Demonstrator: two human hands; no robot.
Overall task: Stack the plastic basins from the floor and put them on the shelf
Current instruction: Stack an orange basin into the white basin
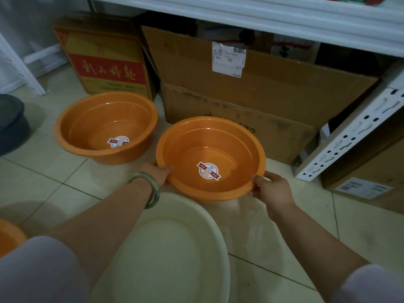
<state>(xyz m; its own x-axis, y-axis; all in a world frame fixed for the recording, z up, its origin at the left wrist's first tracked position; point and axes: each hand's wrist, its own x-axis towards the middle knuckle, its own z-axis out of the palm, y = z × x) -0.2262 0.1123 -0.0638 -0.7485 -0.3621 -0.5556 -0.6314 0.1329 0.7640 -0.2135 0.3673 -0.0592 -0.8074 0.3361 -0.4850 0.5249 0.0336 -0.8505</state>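
Round orange plastic basin [106,127] rests on tiled floor [43,178], far left, empty, sticker inside. Left hand [158,173] grasps left rim of second round orange plastic basin [211,158]; right hand [272,190] grasps its right rim. Basin appears held just above floor, before cardboard box [251,101]. Advice: keep level, centre over left basin, lower straight so walls nest. White metal shelf [284,16] above.

Three round orange plastic basins are in view: one held at its rim [211,158], one on the tiled floor [106,127], and a third cut off at the left edge [9,238]. One cream plastic basin [170,248] and one dark grey basin [11,121] complete the count of five. Behind them stand four cardboard boxes: one red-and-yellow printed [105,62], one large plain brown [251,101], a smaller one behind it [293,50], and one at the right edge [367,184].
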